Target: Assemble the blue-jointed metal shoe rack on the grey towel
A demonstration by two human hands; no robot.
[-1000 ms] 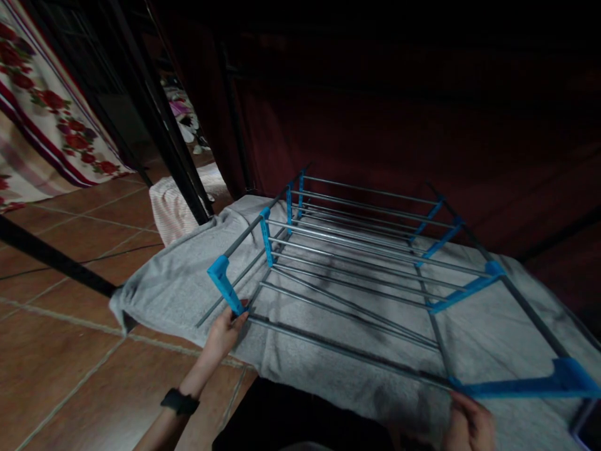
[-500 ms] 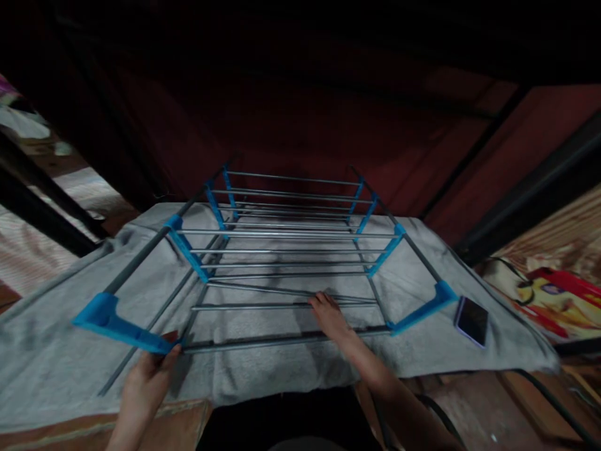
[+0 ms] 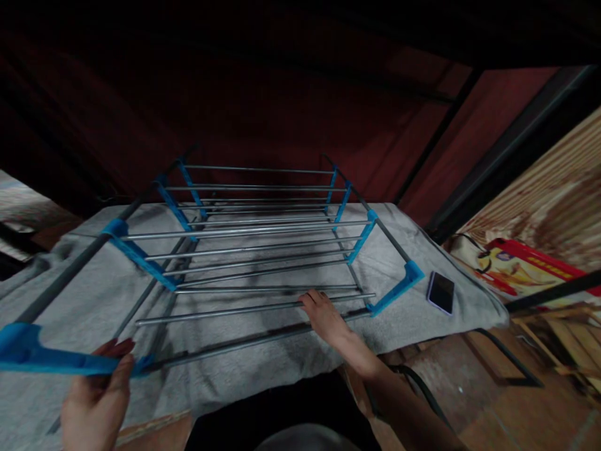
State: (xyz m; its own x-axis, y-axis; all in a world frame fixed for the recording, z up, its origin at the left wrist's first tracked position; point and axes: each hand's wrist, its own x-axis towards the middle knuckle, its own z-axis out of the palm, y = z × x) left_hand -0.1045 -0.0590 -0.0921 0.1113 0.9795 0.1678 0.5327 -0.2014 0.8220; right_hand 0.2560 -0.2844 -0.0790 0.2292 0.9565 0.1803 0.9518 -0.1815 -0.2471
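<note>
The left hand [image 3: 96, 401] is nearest, low at the left, its fingers curled up around a blue bracket [image 3: 51, 360] at the near-left corner of the rack [image 3: 263, 250], gripping it from below. Further in and to the right, the right hand [image 3: 323, 316] lies palm down with its fingertips on a loose rod [image 3: 244, 309]; the fingers look bent over it, but whether they close round it cannot be told.

The rack lies flat on a grey towel [image 3: 413, 313] spread under both hands. As far as can be judged, most of it is put together: the rods beyond the right hand run straight between the blue side brackets, row after row to the far end. The rod under the right hand sits askew, its left end free and well short of the left hand's bracket, so this near row looks unfinished, and the left bracket itself stands lifted off the towel.

For room: the towel's near edge hangs just past the hands, with tiled floor below. To the right of the right hand, past the bracket at the rack's near-right corner, a phone [image 3: 441, 292] lies on the towel near its right edge. Beyond that stands a dark post, and behind the rack a dark red wall closes the far side. Left of the left hand the towel runs out of view.
</note>
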